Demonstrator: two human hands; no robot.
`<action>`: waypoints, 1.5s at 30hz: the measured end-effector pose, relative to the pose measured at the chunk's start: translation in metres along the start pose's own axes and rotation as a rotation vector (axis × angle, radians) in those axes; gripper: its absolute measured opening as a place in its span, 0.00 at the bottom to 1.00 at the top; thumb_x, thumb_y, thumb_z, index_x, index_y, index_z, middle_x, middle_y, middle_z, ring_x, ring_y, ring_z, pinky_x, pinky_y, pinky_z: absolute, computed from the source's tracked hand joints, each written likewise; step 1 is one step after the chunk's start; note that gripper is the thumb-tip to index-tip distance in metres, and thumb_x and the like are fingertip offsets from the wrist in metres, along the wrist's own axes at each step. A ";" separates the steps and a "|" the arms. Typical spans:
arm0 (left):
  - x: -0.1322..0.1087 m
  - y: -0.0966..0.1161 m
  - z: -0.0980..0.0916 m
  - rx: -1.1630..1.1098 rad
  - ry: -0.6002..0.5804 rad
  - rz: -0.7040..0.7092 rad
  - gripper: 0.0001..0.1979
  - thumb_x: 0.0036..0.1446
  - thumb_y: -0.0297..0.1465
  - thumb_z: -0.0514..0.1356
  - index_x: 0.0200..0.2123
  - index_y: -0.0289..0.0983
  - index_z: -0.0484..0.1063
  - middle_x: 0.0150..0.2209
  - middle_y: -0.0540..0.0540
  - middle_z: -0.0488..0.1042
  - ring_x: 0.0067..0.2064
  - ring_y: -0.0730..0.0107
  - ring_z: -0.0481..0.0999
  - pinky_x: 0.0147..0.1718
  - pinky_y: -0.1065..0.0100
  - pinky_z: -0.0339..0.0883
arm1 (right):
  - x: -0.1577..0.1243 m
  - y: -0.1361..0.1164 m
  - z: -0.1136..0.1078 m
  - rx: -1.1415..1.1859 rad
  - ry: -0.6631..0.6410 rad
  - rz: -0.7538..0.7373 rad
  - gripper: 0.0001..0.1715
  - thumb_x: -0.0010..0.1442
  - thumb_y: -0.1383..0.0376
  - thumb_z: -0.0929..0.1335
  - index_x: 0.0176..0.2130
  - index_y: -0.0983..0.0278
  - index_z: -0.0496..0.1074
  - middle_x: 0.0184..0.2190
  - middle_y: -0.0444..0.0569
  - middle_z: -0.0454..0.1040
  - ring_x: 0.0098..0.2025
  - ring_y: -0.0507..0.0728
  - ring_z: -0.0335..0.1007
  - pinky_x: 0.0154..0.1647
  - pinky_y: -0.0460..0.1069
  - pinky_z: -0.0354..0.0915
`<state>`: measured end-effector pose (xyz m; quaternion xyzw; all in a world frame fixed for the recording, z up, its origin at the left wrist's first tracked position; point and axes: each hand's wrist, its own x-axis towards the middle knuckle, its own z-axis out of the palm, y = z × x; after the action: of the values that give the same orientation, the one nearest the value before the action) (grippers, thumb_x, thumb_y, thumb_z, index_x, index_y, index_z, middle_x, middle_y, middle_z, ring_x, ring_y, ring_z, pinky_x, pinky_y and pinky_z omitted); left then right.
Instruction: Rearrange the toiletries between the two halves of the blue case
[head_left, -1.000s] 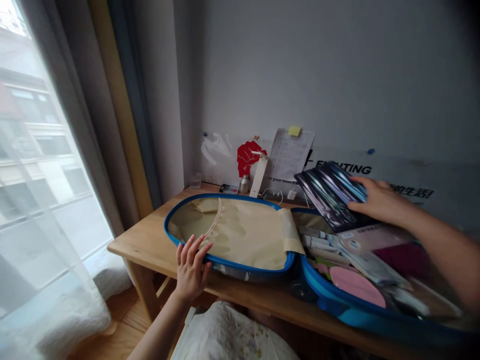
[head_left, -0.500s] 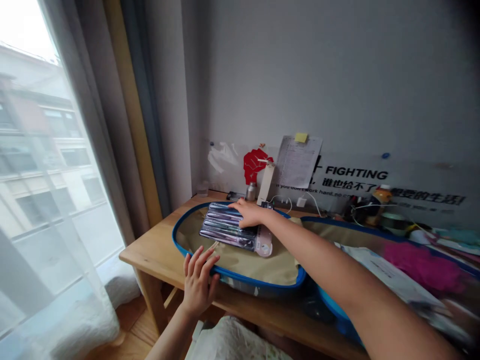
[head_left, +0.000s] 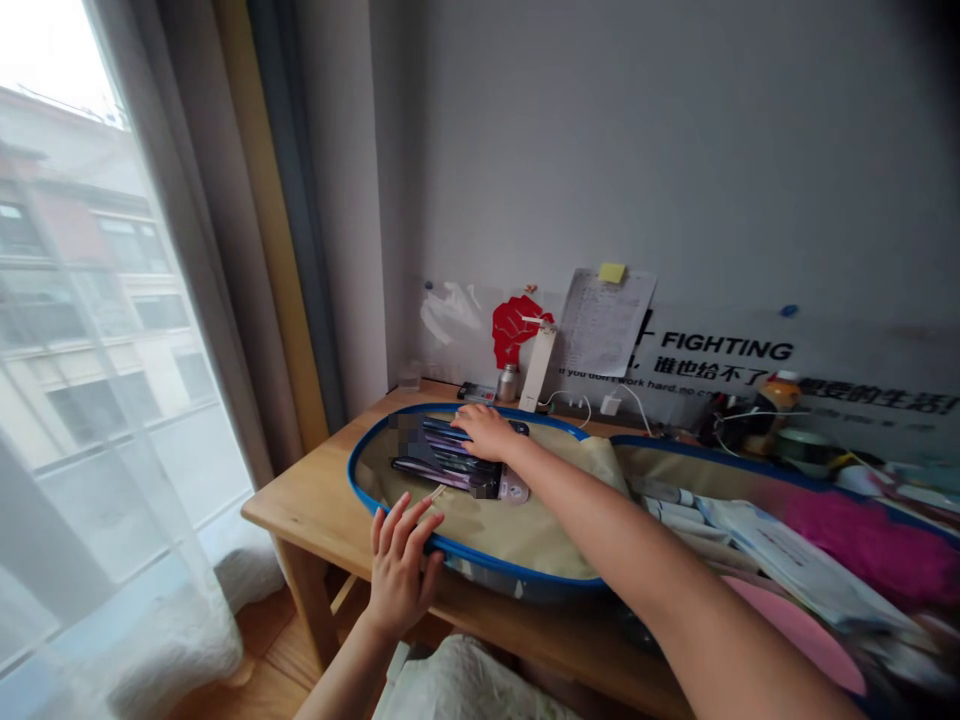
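Note:
A suitcase with a blue edge and beige lining [head_left: 540, 525] lies open on a wooden desk. In its left half is a flat blister pack [head_left: 450, 462] of several long, slim, dark items that look like toothbrushes, with a pink end at the right. My right hand [head_left: 484, 430] is closed over the pack's far side, its fingertips bent around the edge. Nearer to me, my left hand [head_left: 405, 560] rests on the suitcase's front rim, fingers spread and nothing held. A small pale strip [head_left: 435, 494] shows just beyond its fingertips.
The suitcase's right half holds a white packet [head_left: 780, 545], a bright pink cloth [head_left: 870, 540] and a round pink thing [head_left: 799, 630]. Behind stand a white lamp-like stand [head_left: 537, 370], a metal bottle [head_left: 508, 382] and cables. A curtained window [head_left: 112, 330] is at left.
The blister pack has shifted slightly left and lies flatter on the lining, my right hand moving with it. My left hand stays on the rim. More of the right half shows.

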<state>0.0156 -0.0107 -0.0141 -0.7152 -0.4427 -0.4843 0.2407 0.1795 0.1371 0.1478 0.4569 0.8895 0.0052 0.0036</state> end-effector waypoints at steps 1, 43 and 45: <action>0.000 0.000 0.000 -0.001 -0.001 -0.002 0.18 0.64 0.31 0.53 0.56 0.40 0.69 0.55 0.41 0.74 0.67 0.56 0.60 0.68 0.50 0.43 | -0.005 -0.003 -0.001 0.002 -0.006 0.000 0.30 0.63 0.63 0.65 0.63 0.59 0.65 0.70 0.56 0.54 0.71 0.66 0.48 0.70 0.63 0.49; 0.003 -0.001 -0.001 -0.022 0.038 0.028 0.18 0.65 0.31 0.53 0.56 0.39 0.69 0.53 0.41 0.75 0.66 0.58 0.61 0.68 0.54 0.43 | -0.151 0.108 -0.050 0.083 -0.134 0.481 0.32 0.62 0.61 0.63 0.63 0.66 0.66 0.60 0.60 0.70 0.62 0.65 0.67 0.62 0.57 0.63; 0.003 -0.001 -0.001 -0.021 0.036 0.031 0.18 0.65 0.31 0.53 0.56 0.39 0.69 0.53 0.40 0.75 0.67 0.58 0.60 0.68 0.54 0.42 | -0.193 0.140 -0.047 0.058 -0.178 0.636 0.23 0.57 0.63 0.67 0.50 0.70 0.77 0.45 0.63 0.79 0.50 0.70 0.76 0.52 0.59 0.69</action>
<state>0.0144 -0.0097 -0.0114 -0.7157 -0.4219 -0.4981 0.2484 0.4046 0.0616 0.1972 0.7104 0.6982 -0.0589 0.0664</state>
